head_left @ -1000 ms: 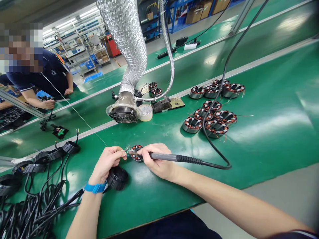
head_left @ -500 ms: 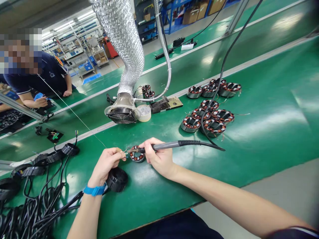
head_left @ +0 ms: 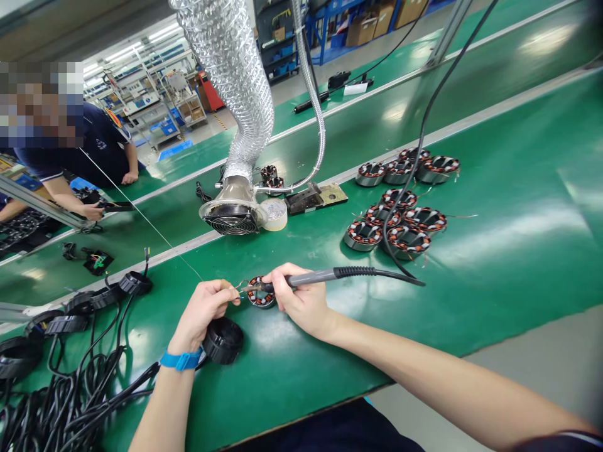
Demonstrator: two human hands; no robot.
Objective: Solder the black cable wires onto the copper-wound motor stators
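Note:
My right hand (head_left: pixel 304 304) is closed around the grey handle of a soldering iron (head_left: pixel 318 276), whose tip points left. The tip lies beside thin wire ends at the fingertips of my left hand (head_left: pixel 205 307). That hand is closed in a pinch on thin wires, and a fine strand (head_left: pixel 155 229) runs down to it from the upper left. Just under the iron sits a stator with copper windings (head_left: pixel 260 300), partly covered by my right fingers. A black ring-shaped housing (head_left: pixel 223 341) stands by my left wrist, which wears a blue band (head_left: pixel 181 360).
Several stators (head_left: pixel 409 242) are grouped at the right, with the iron's cable (head_left: pixel 419 144) crossing them. A fan on a foil duct (head_left: pixel 234 216) hangs beyond my hands, near a tape roll (head_left: pixel 274 215). Black cables (head_left: pixel 70 402) with ring housings fill the left. A co-worker (head_left: pixel 89 157) is opposite.
My hands stay almost in place, iron tip still at the wires. Across the bench, the co-worker's hand has moved right and lower, with a dark object now in it. The view has shifted slightly.

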